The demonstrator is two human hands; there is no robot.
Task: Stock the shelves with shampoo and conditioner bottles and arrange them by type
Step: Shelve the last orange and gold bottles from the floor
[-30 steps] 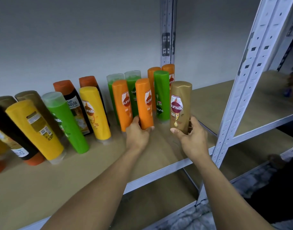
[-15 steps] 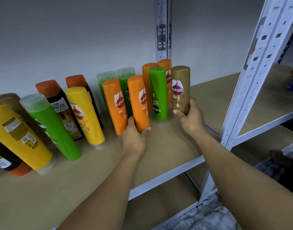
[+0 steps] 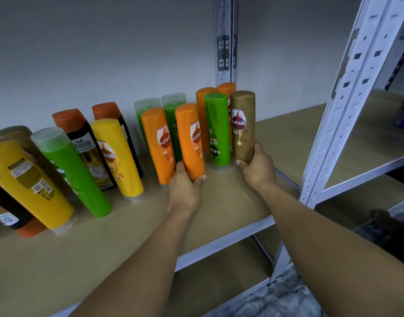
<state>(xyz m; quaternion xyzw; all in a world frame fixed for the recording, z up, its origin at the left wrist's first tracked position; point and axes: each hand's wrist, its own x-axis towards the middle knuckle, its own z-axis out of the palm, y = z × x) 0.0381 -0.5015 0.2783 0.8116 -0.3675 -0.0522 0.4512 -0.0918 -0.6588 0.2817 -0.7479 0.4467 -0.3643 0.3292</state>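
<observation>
Two bottles are in my grasp on the wooden shelf (image 3: 230, 202). My left hand (image 3: 185, 188) curls thumb and fingers round the base of an orange Sunsilk bottle (image 3: 190, 138), which stands in the front row just beside a second orange bottle (image 3: 156, 143). My right hand (image 3: 257, 170) wraps the lower part of the brown Sunsilk bottle (image 3: 243, 124), upright at the row's right end, just beside a green bottle (image 3: 217, 129) (touching or not, I cannot tell). Further left stands a yellow bottle (image 3: 116, 154).
</observation>
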